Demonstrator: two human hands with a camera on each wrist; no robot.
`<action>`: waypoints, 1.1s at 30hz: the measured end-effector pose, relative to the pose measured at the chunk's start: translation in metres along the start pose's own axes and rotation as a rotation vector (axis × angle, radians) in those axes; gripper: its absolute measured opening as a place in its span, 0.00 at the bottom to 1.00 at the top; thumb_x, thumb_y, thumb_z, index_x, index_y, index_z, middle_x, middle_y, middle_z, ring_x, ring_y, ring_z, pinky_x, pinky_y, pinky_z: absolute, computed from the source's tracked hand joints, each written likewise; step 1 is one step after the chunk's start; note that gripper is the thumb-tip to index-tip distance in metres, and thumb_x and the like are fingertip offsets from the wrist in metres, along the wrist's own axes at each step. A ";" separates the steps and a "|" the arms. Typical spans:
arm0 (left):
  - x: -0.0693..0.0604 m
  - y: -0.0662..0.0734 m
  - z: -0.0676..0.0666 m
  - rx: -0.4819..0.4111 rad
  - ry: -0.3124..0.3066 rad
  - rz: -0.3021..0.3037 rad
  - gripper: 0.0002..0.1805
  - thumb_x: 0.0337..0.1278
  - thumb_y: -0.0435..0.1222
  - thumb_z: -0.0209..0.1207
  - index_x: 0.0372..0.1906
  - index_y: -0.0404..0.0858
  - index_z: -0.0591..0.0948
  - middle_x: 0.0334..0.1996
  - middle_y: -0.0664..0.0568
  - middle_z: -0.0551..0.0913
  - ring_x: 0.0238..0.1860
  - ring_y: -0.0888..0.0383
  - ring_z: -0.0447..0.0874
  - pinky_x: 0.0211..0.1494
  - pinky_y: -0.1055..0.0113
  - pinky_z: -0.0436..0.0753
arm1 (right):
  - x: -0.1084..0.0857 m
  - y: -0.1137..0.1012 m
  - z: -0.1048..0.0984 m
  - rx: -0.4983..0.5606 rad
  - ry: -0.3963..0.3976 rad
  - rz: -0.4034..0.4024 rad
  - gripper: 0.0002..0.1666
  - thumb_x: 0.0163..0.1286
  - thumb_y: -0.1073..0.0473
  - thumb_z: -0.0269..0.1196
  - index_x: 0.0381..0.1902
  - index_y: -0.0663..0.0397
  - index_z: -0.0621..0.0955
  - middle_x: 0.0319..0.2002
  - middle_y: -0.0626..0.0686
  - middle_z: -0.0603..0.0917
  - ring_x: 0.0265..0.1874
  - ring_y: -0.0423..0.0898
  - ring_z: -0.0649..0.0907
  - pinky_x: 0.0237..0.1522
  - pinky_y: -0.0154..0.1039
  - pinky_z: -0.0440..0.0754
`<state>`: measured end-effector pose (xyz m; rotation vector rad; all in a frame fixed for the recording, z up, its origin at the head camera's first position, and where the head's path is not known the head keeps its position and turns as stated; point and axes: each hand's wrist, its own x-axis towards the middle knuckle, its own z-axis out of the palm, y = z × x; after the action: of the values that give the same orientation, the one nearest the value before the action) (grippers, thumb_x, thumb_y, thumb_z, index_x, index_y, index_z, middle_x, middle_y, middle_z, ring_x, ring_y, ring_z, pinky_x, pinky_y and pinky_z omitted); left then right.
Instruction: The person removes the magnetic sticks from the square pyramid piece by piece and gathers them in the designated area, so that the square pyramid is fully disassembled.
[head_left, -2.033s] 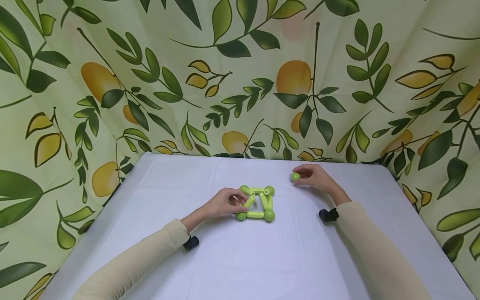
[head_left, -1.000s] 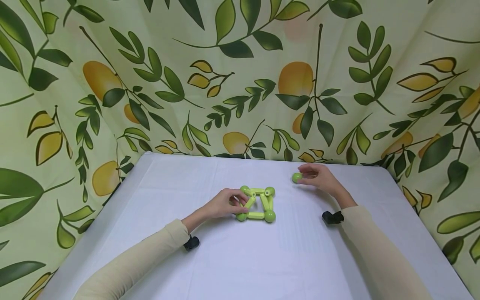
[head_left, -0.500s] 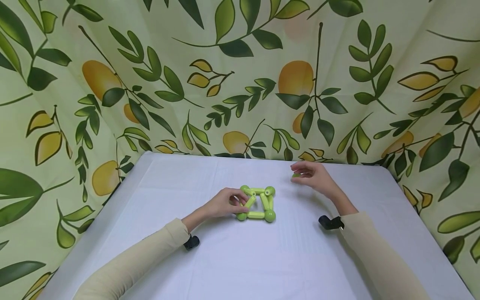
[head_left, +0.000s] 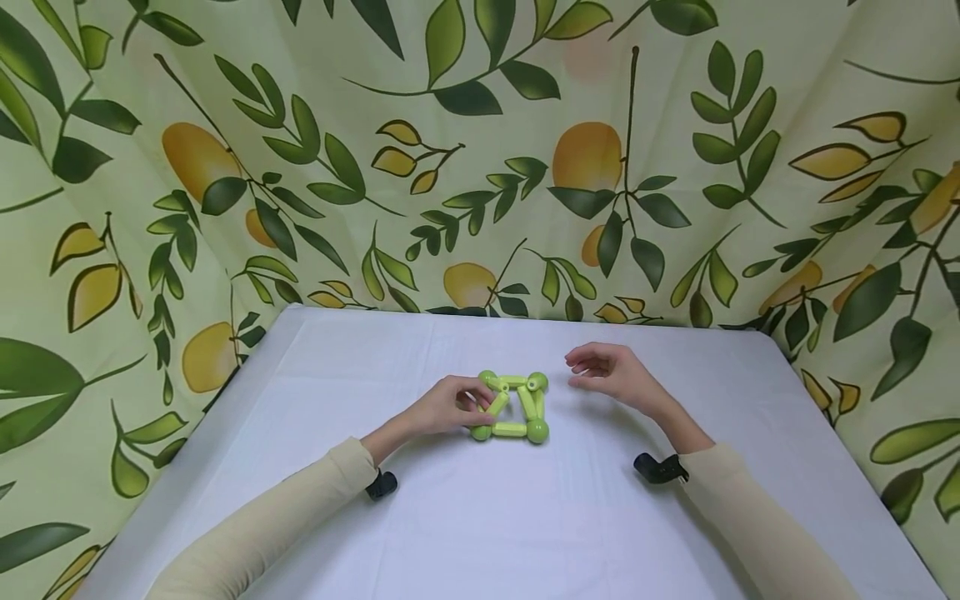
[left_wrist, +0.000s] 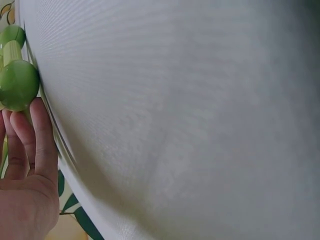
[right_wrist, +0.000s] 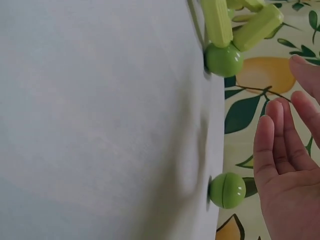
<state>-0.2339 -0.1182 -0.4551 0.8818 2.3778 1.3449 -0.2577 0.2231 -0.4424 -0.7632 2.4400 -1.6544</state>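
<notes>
A square frame of light green rods joined by green balls lies on the white table in the head view. My left hand holds its left side, thumb and fingers around the near-left corner. In the left wrist view, the fingertips touch a corner ball. My right hand hovers to the right of the frame, fingers slightly bent and nothing in them. A loose green ball rests on the table beside this hand in the right wrist view. In the head view the hand hides that ball.
The table has a white cloth over it. A curtain with leaves and orange fruit hangs behind and at the sides. Black wrist cameras sit under both cuffs.
My right hand was around the loose green ball, let go of it, and has moved left and nearer toward the frame. The left hand and frame have stayed in place.
</notes>
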 end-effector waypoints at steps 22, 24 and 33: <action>0.001 -0.002 -0.001 -0.013 -0.013 0.011 0.11 0.58 0.33 0.73 0.45 0.37 0.85 0.37 0.55 0.82 0.38 0.56 0.80 0.45 0.66 0.82 | 0.022 0.005 0.045 0.028 -0.082 -0.021 0.26 0.57 0.70 0.77 0.53 0.70 0.82 0.47 0.59 0.85 0.44 0.53 0.83 0.48 0.40 0.84; 0.001 -0.002 -0.001 -0.013 -0.016 0.002 0.11 0.58 0.33 0.73 0.45 0.37 0.85 0.37 0.55 0.82 0.38 0.57 0.80 0.45 0.66 0.82 | 0.024 0.005 0.046 0.014 -0.075 -0.018 0.25 0.56 0.70 0.77 0.52 0.70 0.82 0.47 0.59 0.85 0.43 0.52 0.83 0.47 0.40 0.84; 0.002 -0.001 -0.002 -0.016 -0.020 -0.007 0.11 0.58 0.33 0.73 0.45 0.37 0.85 0.38 0.55 0.83 0.38 0.56 0.81 0.46 0.66 0.82 | 0.028 0.006 0.048 -0.003 -0.083 -0.023 0.20 0.57 0.71 0.76 0.48 0.66 0.85 0.43 0.57 0.86 0.41 0.53 0.82 0.46 0.38 0.83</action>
<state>-0.2368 -0.1191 -0.4546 0.8783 2.3493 1.3445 -0.2676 0.1714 -0.4615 -0.8456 2.3870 -1.5933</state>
